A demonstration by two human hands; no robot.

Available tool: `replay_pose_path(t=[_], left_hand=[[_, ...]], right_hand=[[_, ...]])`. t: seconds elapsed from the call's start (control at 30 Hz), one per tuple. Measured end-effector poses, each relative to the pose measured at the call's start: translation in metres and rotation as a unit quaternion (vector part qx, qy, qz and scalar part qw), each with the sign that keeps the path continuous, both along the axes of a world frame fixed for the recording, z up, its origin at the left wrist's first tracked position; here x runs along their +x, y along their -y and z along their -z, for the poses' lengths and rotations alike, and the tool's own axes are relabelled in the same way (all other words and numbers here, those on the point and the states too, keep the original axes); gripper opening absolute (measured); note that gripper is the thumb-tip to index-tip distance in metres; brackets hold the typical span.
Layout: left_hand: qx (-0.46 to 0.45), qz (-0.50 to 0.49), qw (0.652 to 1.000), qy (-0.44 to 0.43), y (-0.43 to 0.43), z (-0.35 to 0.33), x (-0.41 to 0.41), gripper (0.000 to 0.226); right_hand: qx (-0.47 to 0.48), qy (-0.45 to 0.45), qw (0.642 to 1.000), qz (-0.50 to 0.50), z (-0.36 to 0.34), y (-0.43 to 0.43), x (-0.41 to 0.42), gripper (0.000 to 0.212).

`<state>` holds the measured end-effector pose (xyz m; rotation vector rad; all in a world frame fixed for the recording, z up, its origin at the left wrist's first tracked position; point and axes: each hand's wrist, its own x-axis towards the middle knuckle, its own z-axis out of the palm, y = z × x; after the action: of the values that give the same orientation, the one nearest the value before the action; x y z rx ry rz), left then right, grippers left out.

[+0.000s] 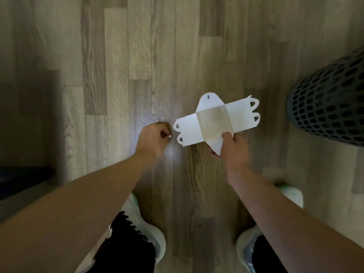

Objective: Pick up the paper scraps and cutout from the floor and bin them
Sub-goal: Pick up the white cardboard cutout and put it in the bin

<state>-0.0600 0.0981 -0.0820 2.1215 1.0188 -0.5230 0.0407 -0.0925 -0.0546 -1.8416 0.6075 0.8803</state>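
A white paper cutout [216, 120], shaped like an unfolded box with looped tabs at both ends, hangs flat above the wooden floor. My right hand [233, 146] pinches its near pointed flap, thumb on top. My left hand [152, 137] is curled into a loose fist just left of the cutout, and a tiny pale bit shows at its fingertips; I cannot tell whether that is a paper scrap. A dark mesh bin [331, 103] stands at the right edge, tilted in the wide-angle view, its opening out of frame. No loose scraps show on the floor.
Grey-brown wooden floor planks [137, 56] fill the view. My two feet in pale shoes [149, 229] stand at the bottom. A dark low furniture edge [21, 176] sits at the left.
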Motion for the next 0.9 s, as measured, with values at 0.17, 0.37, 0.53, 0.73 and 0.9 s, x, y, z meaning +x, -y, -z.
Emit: replay_pose_path(t=[0.17, 0.37, 0.53, 0.73, 0.9], left_hand=[[-0.027, -0.138, 0.99, 0.028, 0.003, -0.081, 0.008, 0.022], [-0.082, -0.151, 0.978, 0.122, 0.049, -0.24, 0.06, 0.021], [-0.064, -0.086, 0.976, 0.189, 0.109, -0.349, 0.12, 0.017], [-0.073, -0.024, 0.954, 0.291, 0.192, -0.396, 0.201, 0.015], [-0.075, 0.02, 0.976, 0.203, 0.263, -0.326, 0.26, 0.007]], right_hand=[[-0.017, -0.004, 1.0, 0.004, -0.067, 0.02, 0.012, 0.017], [0.006, 0.008, 1.0, -0.004, -0.2, 0.044, 0.038, 0.017], [0.048, 0.026, 0.998, 0.025, -0.313, 0.082, 0.071, 0.024], [0.032, 0.083, 0.992, 0.084, -0.362, 0.156, 0.132, 0.019], [-0.045, 0.055, 0.997, 0.014, -0.306, 0.225, 0.195, 0.018]])
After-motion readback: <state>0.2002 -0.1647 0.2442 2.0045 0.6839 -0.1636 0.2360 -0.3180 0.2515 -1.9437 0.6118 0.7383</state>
